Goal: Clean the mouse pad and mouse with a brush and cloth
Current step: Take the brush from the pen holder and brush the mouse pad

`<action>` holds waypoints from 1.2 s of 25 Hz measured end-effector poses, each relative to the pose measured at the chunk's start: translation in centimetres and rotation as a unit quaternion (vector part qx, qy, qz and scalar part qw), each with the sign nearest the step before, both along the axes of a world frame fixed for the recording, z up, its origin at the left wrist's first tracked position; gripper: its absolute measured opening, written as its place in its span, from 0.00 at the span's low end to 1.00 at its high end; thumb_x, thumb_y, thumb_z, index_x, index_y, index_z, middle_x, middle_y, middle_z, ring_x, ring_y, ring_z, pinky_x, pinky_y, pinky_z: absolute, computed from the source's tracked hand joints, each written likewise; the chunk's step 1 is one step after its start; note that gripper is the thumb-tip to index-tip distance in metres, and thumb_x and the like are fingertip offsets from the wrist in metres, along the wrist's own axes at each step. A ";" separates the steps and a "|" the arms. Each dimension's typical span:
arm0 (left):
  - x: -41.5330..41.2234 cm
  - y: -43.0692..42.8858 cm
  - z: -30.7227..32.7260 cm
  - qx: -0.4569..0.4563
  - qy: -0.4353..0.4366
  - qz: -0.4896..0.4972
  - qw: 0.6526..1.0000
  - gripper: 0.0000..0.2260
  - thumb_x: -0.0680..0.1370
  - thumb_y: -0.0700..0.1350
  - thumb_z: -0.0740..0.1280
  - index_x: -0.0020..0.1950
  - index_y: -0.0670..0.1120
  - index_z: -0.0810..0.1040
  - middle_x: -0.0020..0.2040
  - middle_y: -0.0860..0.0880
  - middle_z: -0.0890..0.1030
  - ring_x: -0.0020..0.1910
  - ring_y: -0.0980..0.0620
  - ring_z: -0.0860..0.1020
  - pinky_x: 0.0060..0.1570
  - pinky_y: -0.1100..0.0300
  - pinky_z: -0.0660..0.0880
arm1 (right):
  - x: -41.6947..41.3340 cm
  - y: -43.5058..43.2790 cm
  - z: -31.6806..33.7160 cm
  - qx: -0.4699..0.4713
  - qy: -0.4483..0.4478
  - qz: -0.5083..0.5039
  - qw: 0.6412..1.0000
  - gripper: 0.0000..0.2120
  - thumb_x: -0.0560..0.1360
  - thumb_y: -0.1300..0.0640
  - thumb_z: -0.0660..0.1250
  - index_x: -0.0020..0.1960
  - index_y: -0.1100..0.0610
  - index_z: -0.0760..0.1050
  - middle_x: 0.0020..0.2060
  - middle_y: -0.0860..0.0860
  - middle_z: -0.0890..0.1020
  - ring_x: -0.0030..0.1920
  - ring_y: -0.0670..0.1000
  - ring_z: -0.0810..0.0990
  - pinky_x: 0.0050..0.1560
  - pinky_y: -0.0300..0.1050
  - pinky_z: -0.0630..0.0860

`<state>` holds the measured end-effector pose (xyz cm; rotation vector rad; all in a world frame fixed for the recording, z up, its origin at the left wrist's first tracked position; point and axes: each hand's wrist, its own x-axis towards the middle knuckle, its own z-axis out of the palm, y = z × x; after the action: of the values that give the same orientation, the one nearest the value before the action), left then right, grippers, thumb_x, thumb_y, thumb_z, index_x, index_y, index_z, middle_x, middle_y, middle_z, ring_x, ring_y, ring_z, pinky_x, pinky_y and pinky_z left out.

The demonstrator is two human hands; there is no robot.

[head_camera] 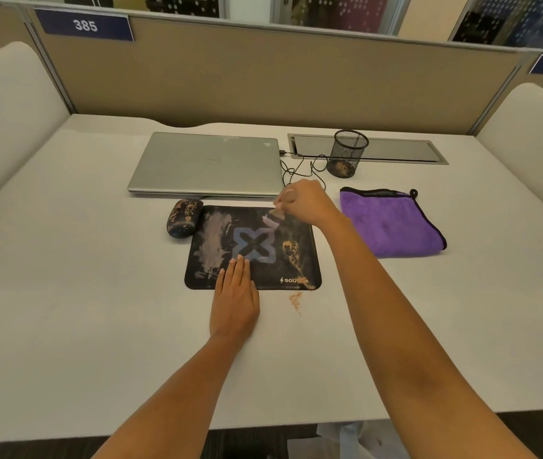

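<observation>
Across the middle of the frame, on the pale worktop (98, 293), lies a dark mouse pad (300, 226), smeared with greyish dust on its left half and speckled with tan crumbs down its right side. The left hand (234, 293) lies flat on the pad's lower edge, fingers (238, 270) straight and close together, pressing it down. The right hand (306, 203) is at the pad's upper right corner, fingers curled round a brush (275, 217) whose pale tip touches the pad; the brush is blurred, so I can't make out more of it. A black mouse (184, 221), blotched with the same tan dirt, sits just off the pad's upper left corner. A little heap of crumbs (295, 299) lies on the worktop below the pad's lower right corner. To the right, a purple cloth (392, 223) with black trim lies apart from the pad. Above it stands a black mesh pen pot (346, 154), and a closed silver laptop (207, 164) rests above the pad, a thin black cable (293, 170) looping from its right side.
</observation>
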<state>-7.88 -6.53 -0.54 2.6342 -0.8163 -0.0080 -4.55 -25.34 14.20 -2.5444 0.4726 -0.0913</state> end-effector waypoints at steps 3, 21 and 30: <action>0.0 0.0 -0.1 0.002 -0.006 -0.004 1.000 0.32 0.74 0.54 0.32 0.75 0.44 0.49 0.77 0.47 0.52 0.76 0.52 0.46 0.71 0.59 0.37 | 1.8 -0.1 -1.5 0.127 -0.054 -0.167 0.976 0.13 0.73 0.58 0.68 0.55 0.64 0.79 0.49 0.56 0.80 0.53 0.51 0.77 0.52 0.40 0.73; 0.2 -0.2 -0.3 0.013 -0.001 0.001 1.000 0.32 0.74 0.55 0.32 0.75 0.45 0.49 0.77 0.48 0.51 0.76 0.52 0.46 0.70 0.58 0.35 | 5.7 0.0 -3.2 0.176 -0.025 -0.226 0.958 0.12 0.73 0.59 0.69 0.53 0.65 0.78 0.51 0.58 0.83 0.51 0.55 0.83 0.49 0.42 0.78; 0.1 -0.2 0.1 0.015 -0.004 -0.002 1.000 0.31 0.75 0.54 0.32 0.76 0.45 0.48 0.77 0.48 0.51 0.76 0.52 0.46 0.71 0.59 0.37 | 1.3 -2.3 -2.2 -0.083 -0.036 -0.187 0.978 0.11 0.77 0.64 0.61 0.54 0.65 0.79 0.51 0.61 0.82 0.52 0.58 0.81 0.43 0.41 0.72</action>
<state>-7.81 -6.73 -0.49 2.6625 -0.8295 -0.0105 -3.29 -27.61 11.98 -2.5688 0.9444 -0.3726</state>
